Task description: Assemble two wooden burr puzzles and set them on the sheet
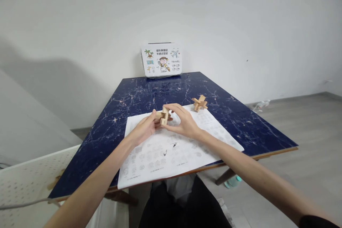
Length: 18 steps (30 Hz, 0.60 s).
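Left hand (145, 128): fingers closed on the left side of the joined wooden blocks (164, 115), held over a printed sheet (184, 155) on the blue marbled counter (109, 115). Right hand (187, 124): thumb and fingers gripping the same blocks from the right. Star-shaped wooden assembly (200, 103): at the sheet's far right corner.

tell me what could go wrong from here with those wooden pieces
The wooden pieces, gripped between left hand and right hand, might slip and drop. The paper sheet reaches the near edge of the table, so the right forearm could drag it, perhaps shifting the wooden assembly at its far edge.
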### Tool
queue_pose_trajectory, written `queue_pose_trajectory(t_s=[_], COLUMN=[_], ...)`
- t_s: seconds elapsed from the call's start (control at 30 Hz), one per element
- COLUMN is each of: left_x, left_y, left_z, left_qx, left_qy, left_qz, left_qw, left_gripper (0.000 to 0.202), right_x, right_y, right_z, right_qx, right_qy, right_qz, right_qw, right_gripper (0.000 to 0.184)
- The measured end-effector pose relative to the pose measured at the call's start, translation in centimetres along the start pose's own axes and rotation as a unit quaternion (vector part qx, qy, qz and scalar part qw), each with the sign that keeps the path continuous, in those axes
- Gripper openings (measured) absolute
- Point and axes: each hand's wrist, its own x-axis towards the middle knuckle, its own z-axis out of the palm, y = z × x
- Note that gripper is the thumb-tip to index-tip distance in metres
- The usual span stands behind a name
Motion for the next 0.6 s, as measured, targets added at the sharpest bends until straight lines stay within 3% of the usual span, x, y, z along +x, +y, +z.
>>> queue_pose_trajectory(t_s=[0.23,0.4,0.6], left_x=[0.18,0.08,-0.10], left_y=[-0.92,-0.93,-0.92], left_z=[0.12,0.47,0.98], left_qx=[0.001,0.118,0.222], left_qy=[-0.002,0.072,0.171], left_qz=[-0.011,0.016,0.058], left_qw=[1.000,0.990,0.958], left_gripper=[0.066,0.065,0.068], right_x=[-0.26,-0.24,-0.34], right_y=[0.53,0.35,0.42], right_z=[0.32,0.18,0.33], right_qx=[-0.034,-0.045,-0.062], right_qy=[-0.006,-0.004,-0.004], right_qz=[-0.039,-0.039,-0.042], right_qw=[0.999,0.998,0.997], right_gripper=[0.060,0.060,0.062])
